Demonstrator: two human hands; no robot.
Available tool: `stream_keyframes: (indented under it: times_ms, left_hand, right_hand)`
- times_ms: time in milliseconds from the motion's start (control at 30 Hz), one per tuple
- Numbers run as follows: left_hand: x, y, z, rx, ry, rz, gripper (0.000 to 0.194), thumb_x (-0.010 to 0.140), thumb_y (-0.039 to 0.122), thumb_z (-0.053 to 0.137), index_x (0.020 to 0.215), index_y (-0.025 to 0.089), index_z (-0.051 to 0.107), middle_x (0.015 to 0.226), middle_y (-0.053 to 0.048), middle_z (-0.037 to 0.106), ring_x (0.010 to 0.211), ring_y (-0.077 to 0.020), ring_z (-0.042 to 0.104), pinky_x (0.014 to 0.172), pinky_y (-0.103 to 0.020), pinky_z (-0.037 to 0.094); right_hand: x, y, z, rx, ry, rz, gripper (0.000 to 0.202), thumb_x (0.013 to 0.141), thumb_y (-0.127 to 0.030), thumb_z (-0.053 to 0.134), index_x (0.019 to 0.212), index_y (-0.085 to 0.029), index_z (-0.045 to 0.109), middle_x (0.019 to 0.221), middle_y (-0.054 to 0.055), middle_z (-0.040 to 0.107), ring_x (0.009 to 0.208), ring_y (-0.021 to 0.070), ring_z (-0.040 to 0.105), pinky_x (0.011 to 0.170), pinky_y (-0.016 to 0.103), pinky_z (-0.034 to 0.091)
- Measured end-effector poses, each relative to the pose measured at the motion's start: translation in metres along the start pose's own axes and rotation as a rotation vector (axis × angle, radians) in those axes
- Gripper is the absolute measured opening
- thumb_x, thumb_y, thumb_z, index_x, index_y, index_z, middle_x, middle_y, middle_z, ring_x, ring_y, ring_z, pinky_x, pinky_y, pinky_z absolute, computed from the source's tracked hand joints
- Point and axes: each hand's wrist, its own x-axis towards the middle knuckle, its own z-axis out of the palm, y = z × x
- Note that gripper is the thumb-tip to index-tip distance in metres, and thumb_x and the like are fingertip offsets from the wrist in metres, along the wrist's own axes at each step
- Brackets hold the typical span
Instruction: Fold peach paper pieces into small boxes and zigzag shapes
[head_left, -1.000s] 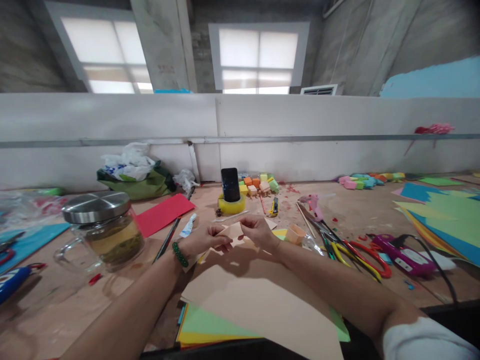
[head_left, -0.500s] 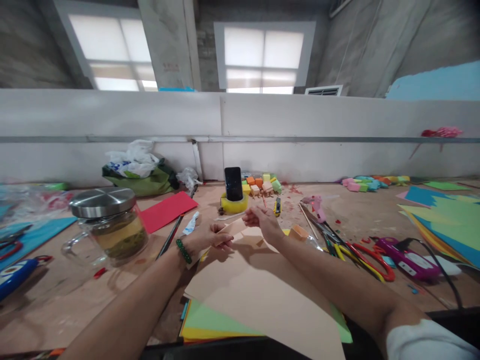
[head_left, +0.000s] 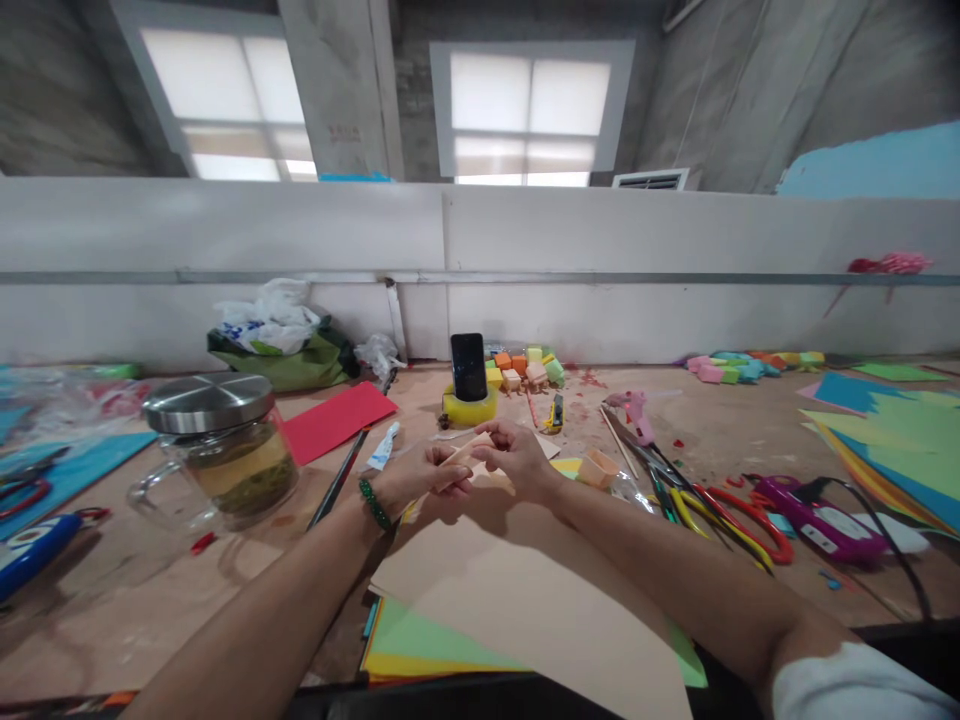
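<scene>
Between my two hands is a small strip of peach paper (head_left: 466,452), partly hidden by the fingers. My left hand (head_left: 431,472), below a green bead bracelet, pinches its near left end. My right hand (head_left: 517,458) closes on the far right end, fingertips almost meeting those of the left. Beneath the hands and forearms lies a large peach sheet (head_left: 510,590) on a stack of green and yellow paper (head_left: 427,640). An orange folded paper box (head_left: 598,468) stands just right of my right wrist.
A lidded glass mug of tea (head_left: 238,465) stands left, near a red sheet (head_left: 337,420). A phone (head_left: 469,367) leans on a yellow tape roll (head_left: 470,408). Right lie a pink glue gun (head_left: 637,415), red-handled scissors (head_left: 757,525) and a purple corded device (head_left: 821,520).
My right hand has come down and left, closing on the paper strip beside my left hand. The strip now sits closer between the fingers.
</scene>
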Motion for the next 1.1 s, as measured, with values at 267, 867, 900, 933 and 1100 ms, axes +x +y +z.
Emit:
stream_keyframes:
  times_ms: [267, 867, 900, 933, 1100]
  left_hand:
    - [-0.007, 0.012, 0.005, 0.017, -0.068, -0.012, 0.044, 0.063, 0.051, 0.079, 0.086, 0.014, 0.071, 0.069, -0.002, 0.068, 0.064, -0.0136, 0.062, 0.052, -0.020, 0.042]
    - [-0.004, 0.008, 0.004, -0.024, -0.111, 0.075, 0.052, 0.064, 0.063, 0.073, 0.084, 0.014, 0.074, 0.074, -0.007, 0.073, 0.066, -0.0175, 0.065, 0.061, -0.024, 0.048]
    - [-0.004, 0.007, 0.003, -0.021, -0.115, 0.077, 0.053, 0.065, 0.063, 0.072, 0.084, 0.014, 0.074, 0.073, -0.007, 0.073, 0.066, -0.0177, 0.065, 0.061, -0.024, 0.048]
    - [-0.003, 0.005, 0.003, -0.015, -0.115, 0.076, 0.054, 0.065, 0.064, 0.071, 0.085, 0.014, 0.073, 0.073, -0.007, 0.073, 0.066, -0.0177, 0.065, 0.061, -0.025, 0.048]
    - [-0.001, 0.000, 0.002, 0.063, -0.024, 0.054, 0.048, 0.067, 0.058, 0.072, 0.083, 0.013, 0.071, 0.074, -0.007, 0.073, 0.064, -0.0170, 0.066, 0.058, -0.024, 0.046]
  right_hand:
    - [0.000, 0.004, 0.000, -0.023, -0.044, -0.019, 0.025, 0.067, -0.035, 0.072, 0.077, -0.015, 0.062, 0.059, -0.004, 0.060, 0.047, 0.0074, 0.051, 0.045, 0.019, 0.042]
    - [0.000, -0.006, -0.001, 0.034, -0.090, 0.024, 0.037, 0.058, -0.046, 0.080, 0.070, -0.015, 0.063, 0.052, -0.005, 0.058, 0.040, 0.0058, 0.047, 0.041, 0.019, 0.039]
    - [0.001, -0.005, -0.001, 0.038, -0.096, 0.025, 0.038, 0.058, -0.047, 0.080, 0.069, -0.015, 0.063, 0.053, -0.005, 0.059, 0.041, 0.0059, 0.047, 0.041, 0.019, 0.040]
    - [0.001, -0.004, -0.002, 0.040, -0.102, 0.027, 0.038, 0.058, -0.047, 0.080, 0.069, -0.015, 0.062, 0.053, -0.004, 0.058, 0.041, 0.0060, 0.047, 0.042, 0.019, 0.040]
    - [0.002, -0.001, -0.005, -0.003, -0.060, 0.011, 0.036, 0.064, -0.048, 0.076, 0.068, -0.016, 0.059, 0.050, -0.006, 0.053, 0.042, 0.0072, 0.046, 0.043, 0.020, 0.039]
